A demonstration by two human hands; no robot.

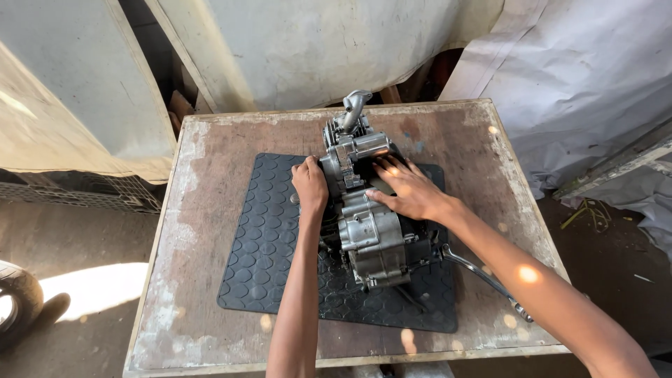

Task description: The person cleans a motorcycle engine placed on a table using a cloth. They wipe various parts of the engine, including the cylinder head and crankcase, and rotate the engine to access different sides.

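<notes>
Left hand [310,183] pressed against the left flank of the engine [364,210], fingers curled onto the casing, gripping its side. Right hand [406,189] laid flat on the engine's upper right face, fingers spread, not closed around anything. One engine: grey metal block, standing on edge, with a curved intake pipe [355,105] at the far end. One chrome lever [483,276] runs out from the engine's lower right, past the mat edge, under the right forearm. Engine sits mid-mat on one black rubber mat [266,259] with a round-stud pattern. Mat lies on one worn plywood table [210,161], paint flaking pale at the edges. No readable label visible on the engine. Beyond the table: pale boards leaning behind, white sheeting [581,77] at right, one tyre [17,297] at the left edge on the floor.
</notes>
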